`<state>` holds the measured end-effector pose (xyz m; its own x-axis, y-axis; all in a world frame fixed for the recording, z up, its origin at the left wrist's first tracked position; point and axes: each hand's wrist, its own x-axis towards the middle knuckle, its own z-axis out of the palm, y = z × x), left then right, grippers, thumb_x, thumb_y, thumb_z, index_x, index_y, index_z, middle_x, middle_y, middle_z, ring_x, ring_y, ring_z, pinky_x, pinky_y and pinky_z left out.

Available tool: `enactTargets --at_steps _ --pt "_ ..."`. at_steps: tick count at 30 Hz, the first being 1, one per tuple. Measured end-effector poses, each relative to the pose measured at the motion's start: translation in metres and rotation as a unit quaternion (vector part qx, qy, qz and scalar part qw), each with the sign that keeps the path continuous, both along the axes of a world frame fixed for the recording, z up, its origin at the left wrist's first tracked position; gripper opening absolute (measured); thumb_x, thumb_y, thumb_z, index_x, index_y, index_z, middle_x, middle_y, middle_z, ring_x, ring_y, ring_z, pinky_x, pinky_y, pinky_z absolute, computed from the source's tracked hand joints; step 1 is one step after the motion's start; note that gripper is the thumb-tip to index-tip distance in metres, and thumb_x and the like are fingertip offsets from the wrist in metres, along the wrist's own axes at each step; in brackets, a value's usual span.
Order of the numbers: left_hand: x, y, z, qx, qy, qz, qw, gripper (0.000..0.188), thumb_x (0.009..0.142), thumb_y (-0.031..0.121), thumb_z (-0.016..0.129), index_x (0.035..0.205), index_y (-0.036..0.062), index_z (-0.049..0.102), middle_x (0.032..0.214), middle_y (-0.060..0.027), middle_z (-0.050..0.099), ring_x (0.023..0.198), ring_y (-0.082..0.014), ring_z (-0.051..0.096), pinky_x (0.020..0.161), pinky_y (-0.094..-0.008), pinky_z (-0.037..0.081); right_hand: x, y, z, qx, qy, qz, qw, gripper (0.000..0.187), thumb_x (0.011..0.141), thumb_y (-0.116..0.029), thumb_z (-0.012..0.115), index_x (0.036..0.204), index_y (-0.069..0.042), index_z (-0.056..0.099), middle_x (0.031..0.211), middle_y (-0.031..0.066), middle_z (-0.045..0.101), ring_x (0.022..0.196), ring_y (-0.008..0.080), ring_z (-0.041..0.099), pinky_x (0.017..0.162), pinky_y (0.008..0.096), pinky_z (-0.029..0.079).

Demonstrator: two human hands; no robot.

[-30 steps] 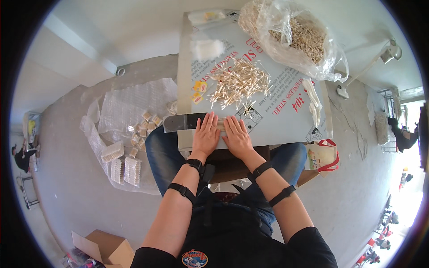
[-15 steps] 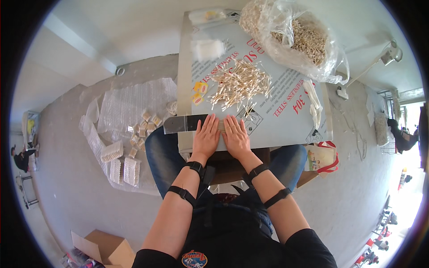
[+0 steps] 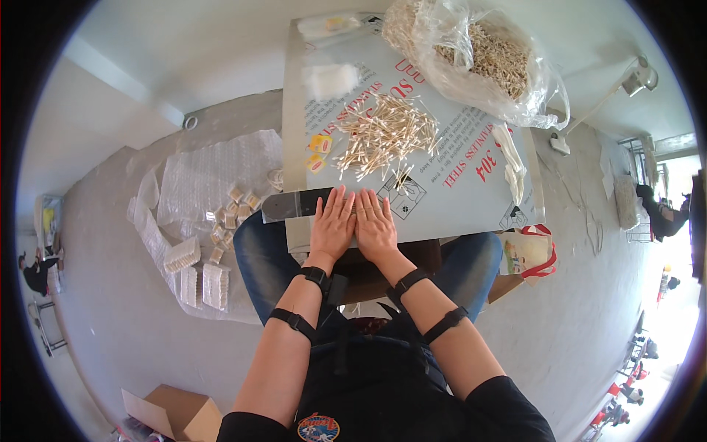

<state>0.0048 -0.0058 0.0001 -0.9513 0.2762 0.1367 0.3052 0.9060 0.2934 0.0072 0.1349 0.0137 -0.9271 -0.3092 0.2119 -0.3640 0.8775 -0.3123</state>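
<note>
Right now, in the head view, your left hand (image 3: 333,227) and your right hand (image 3: 376,227) lie side by side, palms down and fingers stretched out flat, at the middle of the frame. Their inner edges touch. Both press on the near edge of the grey board (image 3: 456,191) that rests across your lap; neither hand is curled around anything, and whether something small lies under the palms cannot be told. The fingertips of your left hand reach a dark flat strip (image 3: 291,205) that runs leftward along the board's near edge.

Just above your fingertips, toward the upper middle of the frame, a loose heap of pale thin sticks (image 3: 383,134) is spread on the board. Two small yellow packets (image 3: 318,151) lie just left of the heap, and a white wad (image 3: 329,79) sits above them. At the upper right, a clear plastic bag (image 3: 479,59) holds many more sticks.

At the left of the frame, a sheet of bubble wrap (image 3: 213,177) lies on the floor with small bundled packs (image 3: 202,283) on it. A cardboard box (image 3: 173,412) shows at the lower left.
</note>
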Motion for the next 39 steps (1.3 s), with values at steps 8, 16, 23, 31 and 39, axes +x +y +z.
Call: enactTargets --at_steps 8,16,23,31,39 --pt "0.000 0.005 0.004 -0.005 -0.005 0.006 1.000 0.052 0.097 0.031 0.047 0.145 0.0117 0.040 0.154 -0.0080 0.034 0.143 -0.0247 0.029 0.118 -0.0461 0.018 -0.028 0.040 -0.014 -0.142 0.016 -0.107 0.984 0.040 0.086 -0.016 0.063 0.123 -0.005 0.056 0.128 0.0133 0.055 0.125 0.0314 0.048 0.107 0.0435 0.035" --pt "0.000 0.003 0.006 -0.003 0.000 0.007 1.000 0.052 0.097 0.031 0.049 0.144 0.0098 0.041 0.152 -0.0084 0.036 0.142 -0.0252 0.031 0.117 -0.0462 0.020 -0.062 0.070 0.015 -0.069 -0.066 -0.232 0.968 0.018 0.082 -0.017 0.066 0.094 -0.006 0.060 0.101 0.0111 0.058 0.104 0.0313 0.054 0.092 0.0414 0.044" --pt "0.001 0.002 0.006 -0.002 0.009 0.008 1.000 0.052 0.096 0.030 0.050 0.144 0.0100 0.041 0.152 -0.0085 0.037 0.142 -0.0260 0.031 0.117 -0.0462 0.021 -0.056 0.071 0.015 -0.057 -0.102 -0.248 0.962 0.010 0.085 -0.014 0.059 0.089 -0.005 0.060 0.096 0.0125 0.059 0.098 0.0320 0.056 0.086 0.0411 0.047" --pt "0.001 0.002 0.003 0.018 0.030 0.006 0.999 0.054 0.094 0.027 0.053 0.143 0.0090 0.042 0.151 -0.0097 0.038 0.141 -0.0269 0.033 0.116 -0.0477 0.023 -0.049 0.090 0.008 -0.052 -0.125 -0.242 0.961 0.013 0.089 -0.017 0.059 0.093 -0.005 0.060 0.099 0.0138 0.061 0.098 0.0334 0.058 0.085 0.0424 0.048" --pt "0.001 0.003 0.004 0.017 0.025 0.007 1.000 0.053 0.095 0.028 0.052 0.144 0.0092 0.042 0.151 -0.0091 0.038 0.141 -0.0268 0.033 0.116 -0.0472 0.023 -0.056 0.104 0.001 -0.134 -0.120 -0.295 0.938 0.014 0.089 -0.019 0.062 0.096 -0.007 0.060 0.103 0.0132 0.063 0.094 0.0345 0.062 0.081 0.0440 0.049"
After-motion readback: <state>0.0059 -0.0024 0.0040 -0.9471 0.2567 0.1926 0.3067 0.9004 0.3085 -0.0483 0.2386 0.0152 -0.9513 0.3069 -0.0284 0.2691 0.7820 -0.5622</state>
